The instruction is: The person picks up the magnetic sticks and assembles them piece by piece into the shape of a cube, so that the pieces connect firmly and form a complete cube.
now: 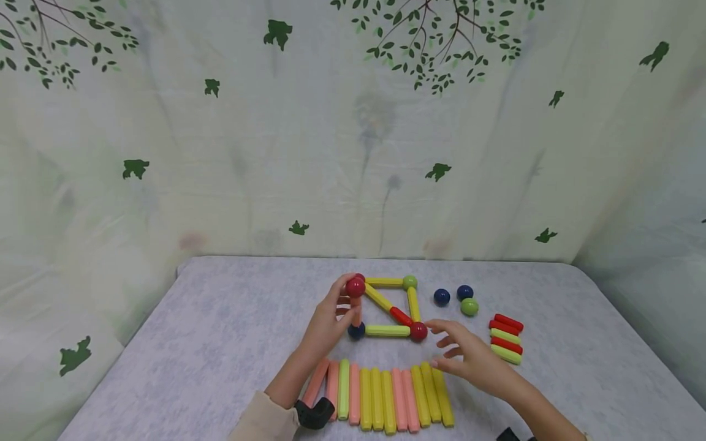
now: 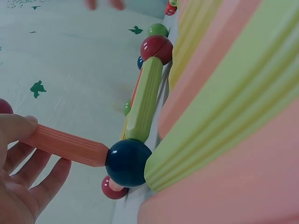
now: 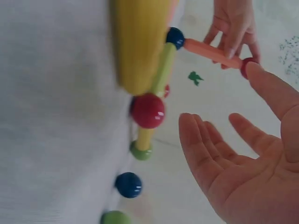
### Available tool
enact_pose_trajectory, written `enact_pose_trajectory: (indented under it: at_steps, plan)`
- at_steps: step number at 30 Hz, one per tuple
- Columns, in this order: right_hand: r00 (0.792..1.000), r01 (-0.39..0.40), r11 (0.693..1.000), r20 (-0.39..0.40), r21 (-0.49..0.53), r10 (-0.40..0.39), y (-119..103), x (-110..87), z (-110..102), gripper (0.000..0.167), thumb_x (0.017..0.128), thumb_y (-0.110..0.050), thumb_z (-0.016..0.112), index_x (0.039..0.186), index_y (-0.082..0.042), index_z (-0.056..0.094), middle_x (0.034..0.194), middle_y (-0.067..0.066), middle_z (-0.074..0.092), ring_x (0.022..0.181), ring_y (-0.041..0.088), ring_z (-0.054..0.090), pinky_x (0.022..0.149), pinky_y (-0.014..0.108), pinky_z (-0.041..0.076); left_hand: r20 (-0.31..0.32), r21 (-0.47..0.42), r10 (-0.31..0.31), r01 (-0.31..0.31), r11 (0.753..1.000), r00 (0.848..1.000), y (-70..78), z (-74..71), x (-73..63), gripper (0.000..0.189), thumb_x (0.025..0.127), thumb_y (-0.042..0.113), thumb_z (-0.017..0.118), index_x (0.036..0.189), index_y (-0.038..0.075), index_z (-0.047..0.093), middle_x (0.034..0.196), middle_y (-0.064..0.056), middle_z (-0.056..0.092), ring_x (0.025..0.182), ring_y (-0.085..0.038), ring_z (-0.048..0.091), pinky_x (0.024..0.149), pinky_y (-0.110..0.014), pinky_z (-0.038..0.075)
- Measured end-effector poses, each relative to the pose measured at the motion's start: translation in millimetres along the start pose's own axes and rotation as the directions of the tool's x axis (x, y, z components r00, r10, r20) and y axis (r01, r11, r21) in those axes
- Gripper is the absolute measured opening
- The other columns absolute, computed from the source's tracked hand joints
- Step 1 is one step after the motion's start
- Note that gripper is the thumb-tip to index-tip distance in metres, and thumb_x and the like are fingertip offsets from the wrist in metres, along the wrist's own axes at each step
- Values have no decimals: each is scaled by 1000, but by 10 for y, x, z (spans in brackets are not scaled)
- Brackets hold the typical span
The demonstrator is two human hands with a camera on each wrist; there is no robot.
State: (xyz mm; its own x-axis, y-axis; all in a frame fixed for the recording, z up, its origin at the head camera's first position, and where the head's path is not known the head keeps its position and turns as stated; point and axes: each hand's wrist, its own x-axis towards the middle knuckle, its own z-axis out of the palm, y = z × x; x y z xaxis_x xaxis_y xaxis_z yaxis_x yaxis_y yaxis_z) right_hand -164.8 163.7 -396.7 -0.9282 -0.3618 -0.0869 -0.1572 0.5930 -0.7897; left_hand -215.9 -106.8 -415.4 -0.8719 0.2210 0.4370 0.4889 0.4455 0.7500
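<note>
My left hand [image 1: 326, 318] pinches an orange ridged rod [image 2: 70, 145] near its top, with a red ball [image 1: 355, 286] at that end. The rod rises from a dark blue ball [image 2: 128, 162] at the near left corner of a flat frame of rods and balls. A light green rod [image 1: 388, 331] runs from this blue ball to another red ball [image 1: 418, 331]. From there a red-and-yellow diagonal [image 1: 380, 300] and a yellow rod [image 1: 413, 304] reach back. My right hand [image 1: 477, 361] holds nothing, its fingers loosely extended beside the near right red ball.
A row of pink, yellow and green rods [image 1: 388, 401] lies in front of the frame. To its right are two blue balls [image 1: 442, 297] and a green ball [image 1: 469, 307]. Short red and green rods [image 1: 505, 339] lie farther right. A leaf-patterned curtain [image 1: 353, 153] hangs behind the table [image 1: 237, 306].
</note>
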Motion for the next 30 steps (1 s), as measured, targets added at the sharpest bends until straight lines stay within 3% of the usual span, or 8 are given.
enact_pose_trajectory:
  at_steps: [7, 12, 15, 18, 20, 24, 27, 30]
  plan:
    - [978, -174, 978, 99, -118, 186, 205, -113, 140, 57, 72, -19, 75, 121, -9, 48, 98, 6, 50, 77, 19, 49, 64, 32, 49, 2, 10, -13, 13, 1000, 1000, 16, -1, -1, 67, 83, 3, 63, 134, 31, 30, 106, 0, 55, 95, -13, 53, 75, -25, 48]
    - [960, -220, 946, 119, -238, 253, 173, -136, 231, 47, 74, -18, 71, 115, -9, 49, 69, 5, 48, 57, 17, 45, 50, 26, 38, 3, 7, -12, 11, 1000, 1000, 14, 2, -1, 66, 83, 3, 62, 134, 30, 31, 107, 0, 56, 95, -13, 53, 75, -26, 48]
    - [949, -256, 919, 103, -299, 298, 134, -123, 246, 47, 75, -18, 70, 116, -12, 48, 64, 5, 49, 52, 17, 45, 47, 25, 37, 7, 8, -18, 18, 1000, 1000, 18, 2, 2, 64, 83, 3, 63, 135, 26, 31, 107, 0, 56, 95, -13, 53, 75, -27, 48]
    - [955, -259, 911, 56, -322, 291, 111, -68, 215, 47, 76, -14, 68, 120, -15, 50, 69, 4, 49, 56, 17, 46, 48, 26, 38, 11, 8, -25, 24, 1000, 1000, 27, 2, 0, 63, 84, 3, 62, 135, 25, 31, 106, 0, 56, 95, -13, 53, 75, -28, 49]
    - [969, -224, 920, 23, -321, 244, 85, -19, 172, 48, 78, -11, 66, 123, -19, 52, 73, 2, 49, 60, 17, 46, 50, 26, 39, 11, 12, -28, 28, 1000, 1000, 29, 3, -1, 63, 84, 4, 62, 134, 27, 31, 104, 0, 56, 95, -13, 53, 75, -27, 49]
    - [998, -60, 963, -45, -264, 50, -6, 102, 47, 46, 82, -9, 62, 126, -19, 51, 81, -1, 48, 66, 15, 47, 54, 25, 43, 10, 14, -31, 31, 999, 999, 32, 2, -3, 64, 84, 4, 62, 134, 29, 31, 104, 0, 56, 95, -13, 54, 75, -27, 48]
    - [991, 60, 978, -108, -202, -83, -111, 211, -36, 38, 83, -9, 64, 119, -12, 54, 87, -2, 52, 74, 14, 51, 61, 24, 48, 10, 17, -29, 28, 999, 1000, 30, 4, -4, 64, 84, 4, 62, 134, 28, 31, 104, 0, 56, 95, -13, 54, 74, -27, 48]
    - [968, 151, 975, -176, -165, -180, -227, 322, -82, 28, 81, -9, 66, 108, -10, 57, 95, 0, 55, 83, 15, 54, 71, 27, 50, 9, 17, -22, 22, 1000, 1000, 29, 3, -4, 64, 84, 4, 62, 134, 28, 32, 105, 0, 56, 94, -13, 54, 73, -26, 49]
